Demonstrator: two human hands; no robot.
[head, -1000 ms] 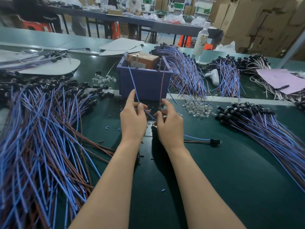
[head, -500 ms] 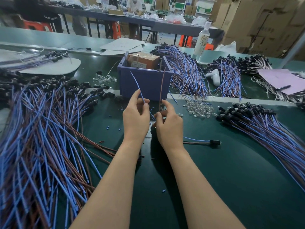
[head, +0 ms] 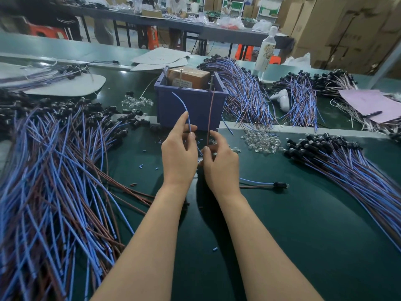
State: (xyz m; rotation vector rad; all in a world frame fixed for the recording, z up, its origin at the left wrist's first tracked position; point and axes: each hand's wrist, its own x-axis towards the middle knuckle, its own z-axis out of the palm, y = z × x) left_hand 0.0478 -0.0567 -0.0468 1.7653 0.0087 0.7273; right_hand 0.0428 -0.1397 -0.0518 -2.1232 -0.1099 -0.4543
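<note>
Two wires up: left hand fingers pinch the blue wire, right hand fingers clamp the brown wire; best keep both taut, tips level.

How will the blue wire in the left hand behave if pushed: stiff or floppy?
Probably semi-stiff: the blue wire stands in an arc above the left hand without drooping. Likely very light, being so thin. A sideways push would probably just bend it, like the curved wires in the pile.

The green table carries wire bundles (blue and brown), clear bulbs and a purple bin.
</note>
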